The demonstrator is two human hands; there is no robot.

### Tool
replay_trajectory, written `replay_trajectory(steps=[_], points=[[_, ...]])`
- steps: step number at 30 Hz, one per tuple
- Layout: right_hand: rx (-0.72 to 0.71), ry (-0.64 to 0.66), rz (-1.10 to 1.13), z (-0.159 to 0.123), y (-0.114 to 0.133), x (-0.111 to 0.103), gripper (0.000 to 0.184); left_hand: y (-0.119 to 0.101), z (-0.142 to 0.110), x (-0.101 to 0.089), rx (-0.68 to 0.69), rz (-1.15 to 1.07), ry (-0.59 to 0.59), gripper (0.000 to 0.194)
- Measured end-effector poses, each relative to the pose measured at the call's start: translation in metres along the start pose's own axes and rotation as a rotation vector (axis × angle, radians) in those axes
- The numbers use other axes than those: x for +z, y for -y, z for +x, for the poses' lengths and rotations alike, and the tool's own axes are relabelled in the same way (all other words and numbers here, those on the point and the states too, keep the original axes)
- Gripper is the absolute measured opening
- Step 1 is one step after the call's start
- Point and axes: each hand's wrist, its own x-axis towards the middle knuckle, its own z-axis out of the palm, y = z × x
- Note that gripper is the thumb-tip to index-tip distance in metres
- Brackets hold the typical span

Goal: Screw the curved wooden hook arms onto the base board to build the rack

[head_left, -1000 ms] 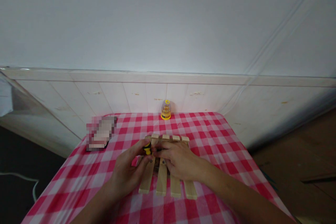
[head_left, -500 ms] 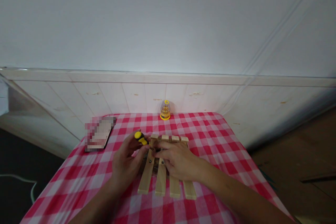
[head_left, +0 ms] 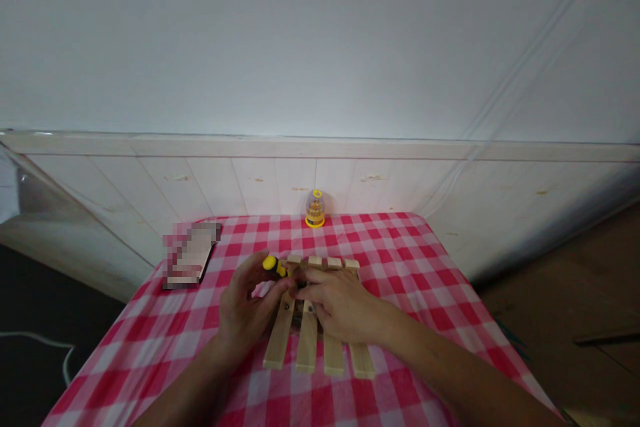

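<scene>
On the checked cloth lies a wooden slatted piece (head_left: 307, 347), its several pale slats running toward me, with dark screw heads on the two left ones. My left hand (head_left: 249, 300) is closed at the fingertips around a small yellow-and-black screwdriver (head_left: 271, 264). The screwdriver leans, handle up and to the left; its tip is hidden among fingers near the left slat's far part. My right hand (head_left: 343, 300) lies over the middle slats and holds the piece, its thumb and forefinger reaching toward the screwdriver's tip. What lies beneath that palm is hidden.
A yellow-based case of bits (head_left: 315, 210) stands at the table's back edge by the panelled wall (head_left: 250, 180). A phone-like slab (head_left: 193, 257), partly blurred out, lies at the left edge. The red-and-white checked cloth (head_left: 415, 260) covers the table.
My left hand and the screwdriver have shifted slightly right, and the handle's end sits a little lower. My right hand and the slatted piece have hardly moved.
</scene>
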Motion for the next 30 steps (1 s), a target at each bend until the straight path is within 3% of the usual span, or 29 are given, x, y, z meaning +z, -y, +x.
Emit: replay_trajectory(steps=[5, 25, 30], points=[[-0.01, -0.03, 0.01, -0.001, 0.0, 0.001, 0.034, 0.007, -0.004, 0.002, 0.092, 0.022, -0.07, 0.048], [-0.008, -0.015, 0.021, 0.0, 0.0, 0.001, 0.029, 0.003, -0.003, -0.005, 0.039, -0.083, 0.134, 0.049], [-0.011, -0.017, 0.017, 0.0, 0.0, 0.0, 0.035, -0.005, -0.003, -0.006, 0.071, -0.162, 0.06, 0.056]])
